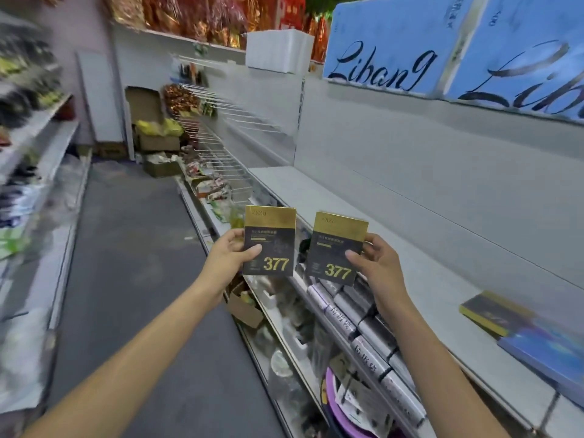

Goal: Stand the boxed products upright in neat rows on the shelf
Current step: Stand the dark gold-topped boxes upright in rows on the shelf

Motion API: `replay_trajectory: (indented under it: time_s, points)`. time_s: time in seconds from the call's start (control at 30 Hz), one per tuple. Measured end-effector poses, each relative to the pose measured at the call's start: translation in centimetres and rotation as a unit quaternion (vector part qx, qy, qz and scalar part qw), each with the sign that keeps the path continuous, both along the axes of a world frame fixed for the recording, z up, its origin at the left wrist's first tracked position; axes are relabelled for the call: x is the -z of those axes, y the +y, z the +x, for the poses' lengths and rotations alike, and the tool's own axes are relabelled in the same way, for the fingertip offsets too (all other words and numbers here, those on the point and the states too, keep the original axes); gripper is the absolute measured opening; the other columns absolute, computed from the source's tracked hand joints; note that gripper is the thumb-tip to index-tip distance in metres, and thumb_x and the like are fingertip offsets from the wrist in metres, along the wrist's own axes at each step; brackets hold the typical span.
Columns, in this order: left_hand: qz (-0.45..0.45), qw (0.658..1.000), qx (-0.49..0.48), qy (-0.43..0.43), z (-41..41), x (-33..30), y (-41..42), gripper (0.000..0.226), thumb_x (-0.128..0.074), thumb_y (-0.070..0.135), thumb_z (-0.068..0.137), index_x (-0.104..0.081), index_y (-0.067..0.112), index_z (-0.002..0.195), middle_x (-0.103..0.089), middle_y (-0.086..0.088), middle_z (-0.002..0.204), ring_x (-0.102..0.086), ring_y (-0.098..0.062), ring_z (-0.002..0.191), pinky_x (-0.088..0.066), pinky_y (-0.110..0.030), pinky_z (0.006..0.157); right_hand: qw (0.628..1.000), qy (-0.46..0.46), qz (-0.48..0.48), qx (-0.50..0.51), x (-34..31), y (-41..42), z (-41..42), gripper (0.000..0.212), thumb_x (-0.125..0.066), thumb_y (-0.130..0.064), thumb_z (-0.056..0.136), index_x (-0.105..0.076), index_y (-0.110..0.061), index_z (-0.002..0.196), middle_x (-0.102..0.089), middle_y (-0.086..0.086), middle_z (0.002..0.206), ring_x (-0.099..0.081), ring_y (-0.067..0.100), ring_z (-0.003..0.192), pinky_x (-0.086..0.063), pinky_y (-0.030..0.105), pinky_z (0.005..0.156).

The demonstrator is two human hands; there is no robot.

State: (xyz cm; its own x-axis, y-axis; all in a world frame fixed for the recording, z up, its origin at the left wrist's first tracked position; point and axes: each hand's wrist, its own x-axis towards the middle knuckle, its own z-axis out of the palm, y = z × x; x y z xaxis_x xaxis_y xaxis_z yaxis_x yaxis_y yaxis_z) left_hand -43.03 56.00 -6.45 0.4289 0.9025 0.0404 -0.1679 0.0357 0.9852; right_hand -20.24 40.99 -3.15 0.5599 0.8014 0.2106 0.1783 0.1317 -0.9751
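Upright, black-gold box [269,241] in left hand [230,257], twin box [336,249] in right hand [376,260].

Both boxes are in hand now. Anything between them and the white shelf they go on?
Nothing visible. The left box and right box are held up beside the shelf, whose near stretch is bare; flat boxes lie farther right.
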Motion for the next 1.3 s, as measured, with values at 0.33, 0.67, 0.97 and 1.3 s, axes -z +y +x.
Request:
replay_trajectory:
  time_s: [0.33,0.67,0.97,1.3]
  points:
    - [0.008,0.999,-0.053,-0.007,1.6,-0.2,11.0,0.035,-0.067,0.006,0.094,-0.056,0.011,0.126,-0.079,-0.001,0.102,-0.077,-0.021,0.090,-0.060,-0.032,0.075,0.999,-0.009,-0.004,-0.035,0.1,13.9,2.8,0.035,-0.064,0.005,0.091,-0.061,-0.004,0.124,-0.073,0.008,0.113,-0.073,0.006,0.085,-0.055,0.016,0.066]
    - [0.005,0.999,-0.028,-0.017,0.8,0.7,23.1,0.046,-0.069,0.014,0.093,-0.052,0.012,0.135,-0.078,-0.005,0.108,-0.075,-0.023,0.098,-0.058,-0.035,0.086,1.000,-0.006,0.005,-0.002,0.7,24.7,0.7,0.032,-0.065,-0.003,0.093,-0.062,-0.012,0.123,-0.076,0.000,0.109,-0.075,0.013,0.091,-0.057,0.020,0.070]
    - [0.008,0.999,0.049,0.005,0.8,0.9,34.5,0.041,-0.065,0.007,0.096,-0.051,0.012,0.134,-0.074,-0.010,0.117,-0.072,-0.025,0.105,-0.060,-0.032,0.085,0.996,0.022,0.022,0.083,1.1,31.8,-1.4,0.030,-0.065,-0.004,0.094,-0.062,-0.013,0.122,-0.074,-0.001,0.109,-0.074,0.007,0.085,-0.055,0.014,0.063]
    - [-0.001,0.994,0.105,0.004,6.3,2.1,43.1,0.036,-0.064,0.008,0.096,-0.054,0.018,0.129,-0.078,0.002,0.105,-0.075,-0.007,0.088,-0.057,-0.017,0.068,0.991,0.004,0.008,0.133,2.3,38.9,2.8,0.033,-0.069,-0.007,0.092,-0.064,-0.014,0.123,-0.077,-0.002,0.108,-0.074,0.018,0.097,-0.057,0.023,0.077]
